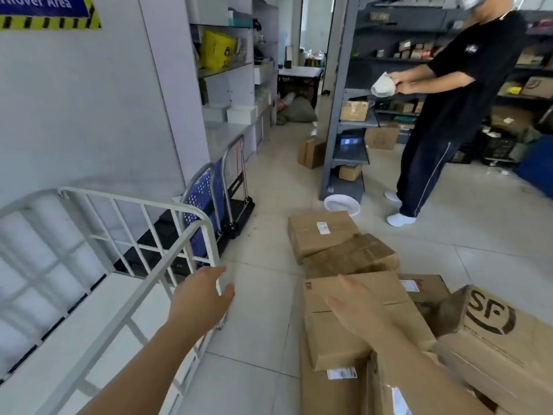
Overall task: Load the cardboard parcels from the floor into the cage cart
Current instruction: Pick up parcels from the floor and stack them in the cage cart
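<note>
The cage cart [134, 211] runs off the left and bottom edges, so only its white barred rails and part of its pale bed show; the stack of cardboard parcels [338, 342] on the tiled floor [260, 324] is cut off at the lower right, and the right forearm covers several of them; a label low on the stack is too blurred to read; the wall sign [45, 10] at upper left is cropped to "...over Area".

The left hand [200, 298] is open, fingers loosely spread, holding nothing, in front of the cart's corner post; whether it touches the rail cannot be told. The right hand [356, 310] is also open, fingers straight, palm down over the top of the flat uppermost parcel; contact with the cardboard is unclear.

The parcels lie just right of the cart, all on the floor: a box printed SF [502, 333] tilted at the right, a crumpled box [350, 256] and a labelled box [320, 232] farther off.

Beyond, folded trolleys [209, 193] lean by the wall; a second person [466, 85], head cut off by the top edge, stands by grey shelving [344, 121] holding a white item [383, 84].
</note>
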A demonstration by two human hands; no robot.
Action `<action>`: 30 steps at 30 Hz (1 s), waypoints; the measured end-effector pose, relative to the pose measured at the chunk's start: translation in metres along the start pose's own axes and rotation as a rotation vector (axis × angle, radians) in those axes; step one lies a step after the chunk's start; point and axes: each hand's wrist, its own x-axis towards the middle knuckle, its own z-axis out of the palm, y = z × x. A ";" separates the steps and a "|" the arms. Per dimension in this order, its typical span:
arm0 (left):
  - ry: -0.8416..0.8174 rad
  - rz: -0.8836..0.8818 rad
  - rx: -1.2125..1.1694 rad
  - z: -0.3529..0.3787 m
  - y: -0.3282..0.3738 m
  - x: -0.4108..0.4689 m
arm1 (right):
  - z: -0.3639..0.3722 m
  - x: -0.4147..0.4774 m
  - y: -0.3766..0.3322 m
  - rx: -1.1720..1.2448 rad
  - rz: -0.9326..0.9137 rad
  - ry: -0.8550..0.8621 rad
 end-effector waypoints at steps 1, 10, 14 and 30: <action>-0.009 0.005 -0.014 0.007 0.008 0.017 | -0.003 0.015 0.006 0.016 0.002 0.005; -0.118 0.065 0.017 0.066 0.038 0.186 | 0.006 0.174 0.045 0.075 0.152 -0.030; -0.170 0.123 0.035 0.094 0.038 0.284 | 0.013 0.261 0.043 0.119 0.233 0.001; -0.401 0.277 0.119 0.225 0.066 0.660 | 0.076 0.583 0.063 0.414 0.601 0.051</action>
